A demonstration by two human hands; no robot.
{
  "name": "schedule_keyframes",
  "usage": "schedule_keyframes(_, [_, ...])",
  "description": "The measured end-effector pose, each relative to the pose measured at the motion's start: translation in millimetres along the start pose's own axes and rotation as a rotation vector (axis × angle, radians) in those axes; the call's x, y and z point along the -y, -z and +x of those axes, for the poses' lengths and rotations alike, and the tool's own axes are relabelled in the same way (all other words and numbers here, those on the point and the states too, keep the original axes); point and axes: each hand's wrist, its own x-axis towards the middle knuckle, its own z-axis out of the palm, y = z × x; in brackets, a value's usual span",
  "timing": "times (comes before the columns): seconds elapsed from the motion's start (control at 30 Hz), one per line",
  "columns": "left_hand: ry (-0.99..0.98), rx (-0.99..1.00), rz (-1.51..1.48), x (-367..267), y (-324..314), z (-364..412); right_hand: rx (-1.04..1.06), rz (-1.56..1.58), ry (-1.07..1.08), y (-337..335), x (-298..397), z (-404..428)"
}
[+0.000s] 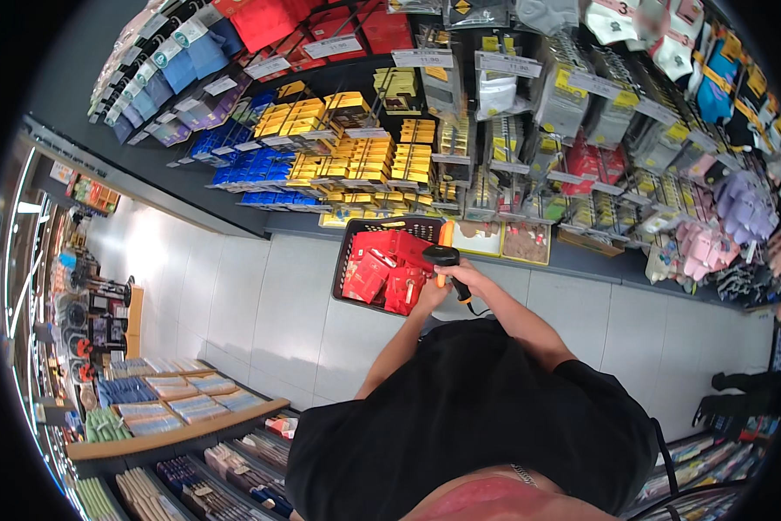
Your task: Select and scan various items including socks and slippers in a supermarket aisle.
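Observation:
My right hand (471, 276) is closed around the grip of a black handheld barcode scanner (441, 254) with orange trim, its cord trailing below. Just left of it, my left hand (433, 296) is at the lower end of an orange bar (447, 233), which looks like a basket handle; the fingers seem wrapped round it, though partly hidden. A black perforated plastic shopping basket (340, 270) is beside my hands, on their left. Several red packages (368, 277) lie loosely inside it, some tilted. The scanner's head overlaps the basket's right side in view.
A hanging display of yellow boxes (371, 159), blue packs (253, 170) and bagged socks (563, 98) spans the front. Two low trays (526, 243) line its base. Pale floor tiles (286, 280) surround me. A wooden-edged shelf (182, 433) of folded goods stands behind left.

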Motion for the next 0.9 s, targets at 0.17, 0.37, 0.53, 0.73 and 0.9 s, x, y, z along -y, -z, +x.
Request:
schedule_keyframes(0.17, [0.033,-0.182,-0.294,30.2,-22.9,10.9,-0.007,0.262,-0.095,-14.4,7.5,8.4])
schedule_keyframes(0.37, [0.005,-0.037,-0.345,11.5,-19.1,-0.5,0.006,0.307,-0.122,-1.1,-9.7,14.9])
schedule_keyframes(0.53, [0.048,0.094,-0.381,16.4,-19.2,2.2,-0.082,0.253,-0.096,-8.9,-11.8,7.3])
schedule_keyframes(0.73, [0.076,0.255,-0.332,-0.7,-15.0,-25.8,-0.159,0.255,-0.113,-16.4,-17.1,-22.0])
schedule_keyframes(0.9, [-0.119,0.297,-0.359,-5.4,-35.4,-30.2,-0.342,0.223,-0.004,-13.8,-34.7,-39.5])
